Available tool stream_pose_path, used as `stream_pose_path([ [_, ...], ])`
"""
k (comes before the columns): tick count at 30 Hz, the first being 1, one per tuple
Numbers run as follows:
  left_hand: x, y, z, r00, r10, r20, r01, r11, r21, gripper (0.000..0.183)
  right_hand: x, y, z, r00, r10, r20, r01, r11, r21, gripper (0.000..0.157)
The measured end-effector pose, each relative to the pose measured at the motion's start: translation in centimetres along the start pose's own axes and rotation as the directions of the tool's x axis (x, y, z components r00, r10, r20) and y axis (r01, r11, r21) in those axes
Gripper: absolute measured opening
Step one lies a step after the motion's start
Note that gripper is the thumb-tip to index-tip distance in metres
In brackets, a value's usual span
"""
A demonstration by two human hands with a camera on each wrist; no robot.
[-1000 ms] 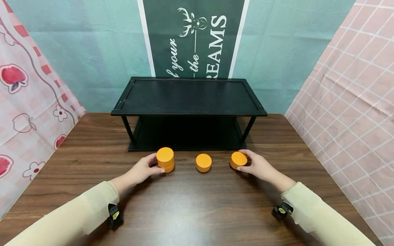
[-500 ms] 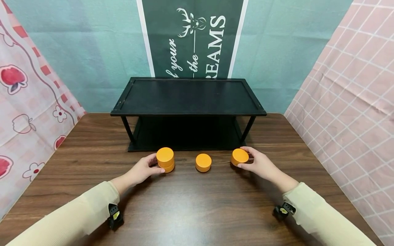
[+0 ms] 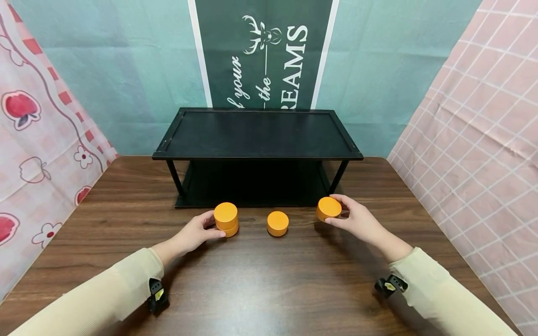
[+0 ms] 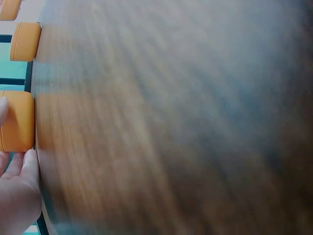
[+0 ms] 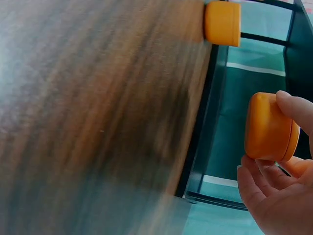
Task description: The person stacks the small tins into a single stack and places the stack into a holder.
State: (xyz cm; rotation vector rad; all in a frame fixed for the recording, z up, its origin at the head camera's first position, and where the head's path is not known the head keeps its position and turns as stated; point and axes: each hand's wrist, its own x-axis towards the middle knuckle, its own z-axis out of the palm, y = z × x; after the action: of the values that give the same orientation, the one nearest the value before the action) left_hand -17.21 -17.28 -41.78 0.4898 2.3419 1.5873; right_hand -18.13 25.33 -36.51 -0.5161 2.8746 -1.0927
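Note:
On the left, my left hand grips two small round orange tins stacked one on the other on the table. The thumb is on the near side and the fingers go round the back. My right hand pinches another orange tin between thumb and fingers. That tin is tilted and held a little above the table, as the right wrist view shows under the same tin. Between the hands a single orange tin stands upright on the table, touched by neither. A lid seam shows on the tins in the wrist views.
A black two-level rack stands on the wooden table just behind the tins. Its front legs and raised top are close to both hands. Patterned cloths hang at the left, right and back.
My right hand has lifted its tin off the table, moving slightly up, back and to the right, and the tin has tilted. My left hand, the stack and the middle tin have stayed put.

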Motion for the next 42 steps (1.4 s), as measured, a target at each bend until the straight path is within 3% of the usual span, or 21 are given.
stream_pose_path([
  [20, 0.1, -0.2, -0.2, 1.0, 0.0, 0.003, 0.0, 1.0, 0.023, 0.064, 0.8, -2.7, -2.7, 0.998, -0.03, -0.049, 0.03, 1.0, 0.006, 0.067],
  [42, 0.2, 0.0, -0.2, 1.0, -0.009, 0.005, 0.009, 1.0, 0.021, 0.065, 2.1, -3.9, -0.8, 0.997, -0.069, -0.039, 0.07, 0.997, 0.026, 0.066],
])
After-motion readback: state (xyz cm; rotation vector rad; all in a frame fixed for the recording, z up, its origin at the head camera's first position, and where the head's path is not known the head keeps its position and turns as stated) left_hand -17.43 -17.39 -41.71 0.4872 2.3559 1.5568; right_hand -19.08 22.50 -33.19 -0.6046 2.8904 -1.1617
